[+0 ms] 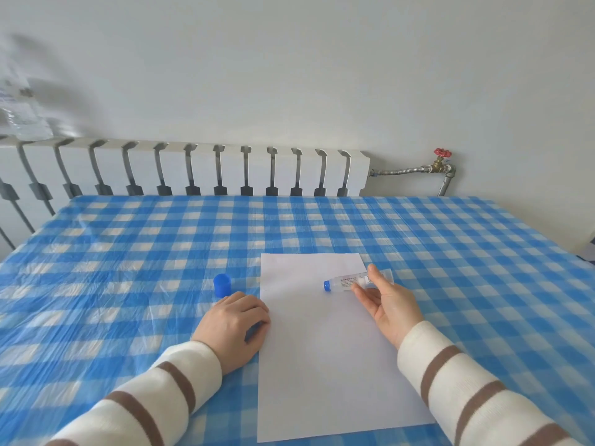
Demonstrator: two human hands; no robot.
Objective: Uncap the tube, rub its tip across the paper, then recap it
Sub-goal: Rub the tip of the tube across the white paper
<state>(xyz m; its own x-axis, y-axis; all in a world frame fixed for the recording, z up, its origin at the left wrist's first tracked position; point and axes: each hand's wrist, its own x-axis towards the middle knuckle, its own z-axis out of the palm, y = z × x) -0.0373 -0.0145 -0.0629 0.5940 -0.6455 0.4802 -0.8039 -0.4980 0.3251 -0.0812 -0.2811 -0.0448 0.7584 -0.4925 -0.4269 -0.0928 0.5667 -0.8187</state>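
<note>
A white sheet of paper (325, 355) lies on the checked table. My right hand (388, 304) holds a clear tube (346, 281) sideways just above the paper's upper part, its blue tip (327, 286) pointing left. The tube is uncapped. Its blue cap (222, 285) stands upright on the cloth left of the paper. My left hand (233, 326) rests on the table with curled fingers, just below the cap and touching the paper's left edge. It holds nothing that I can see.
A blue and white checked plastic cloth (128, 252) covers the table. A white radiator (193, 169) runs along the wall behind the far edge, with a pipe and red valve (442, 152) at the right.
</note>
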